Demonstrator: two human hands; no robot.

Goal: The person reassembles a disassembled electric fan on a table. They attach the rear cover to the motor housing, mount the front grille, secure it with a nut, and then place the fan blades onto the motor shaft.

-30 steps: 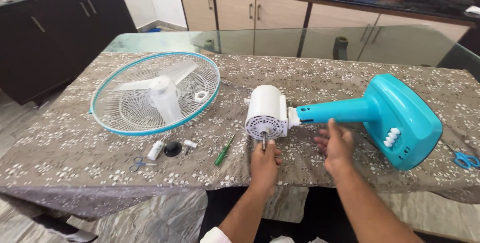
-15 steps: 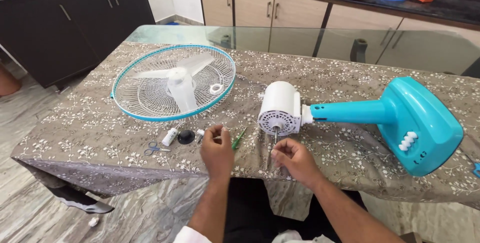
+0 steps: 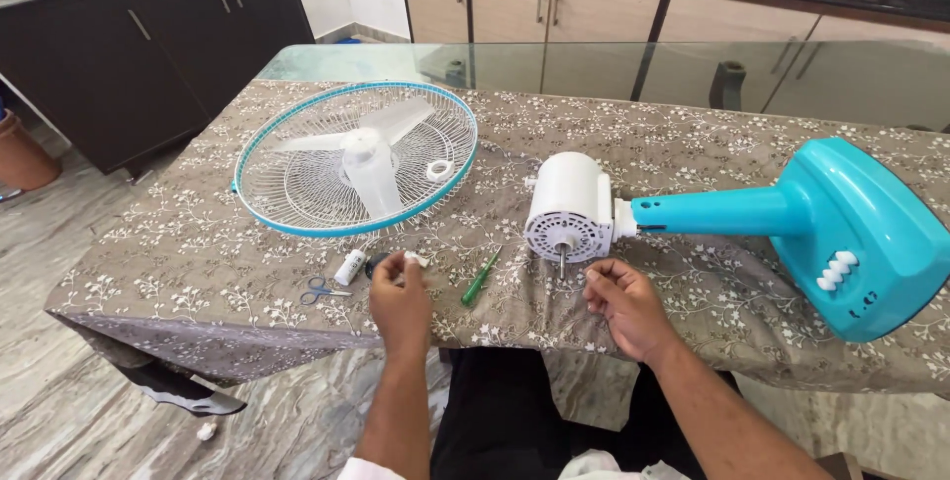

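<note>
Landmark: white motor housing [image 3: 568, 205], lying on its side on the patterned tablecloth [image 3: 178, 242], its short metal shaft [image 3: 562, 264] pointing toward the person.
Fan guard: round wire guard with a teal rim [image 3: 358, 157], well to the left of the motor housing, flat on the cloth; a translucent white blade [image 3: 368, 161] and a small white ring [image 3: 439, 170] lie inside it.
Small scissors: blue-handled scissors [image 3: 322, 291], far left of the motor housing, near the table's front edge.
White cylinder: a small white cylinder [image 3: 349, 267] lies just right of the scissors.
Black cap: a round black cap [image 3: 375, 264], left of the motor housing, partly hidden by the left hand.
Left hand: left hand [image 3: 400, 300], left of the motor housing, fingers curled over a small white part [image 3: 414, 260] beside the black cap; whether it is pinched cannot be told.
Screwdriver: green-handled screwdriver [image 3: 479, 280], between the left hand and the motor housing, untouched.
Right hand: right hand [image 3: 623, 304], just below and right of the shaft, fingers loosely bent, holding nothing, close to the shaft without touching it.
Stand: teal neck and base [image 3: 841, 223] with white buttons, joined to the motor housing's right side.
</note>
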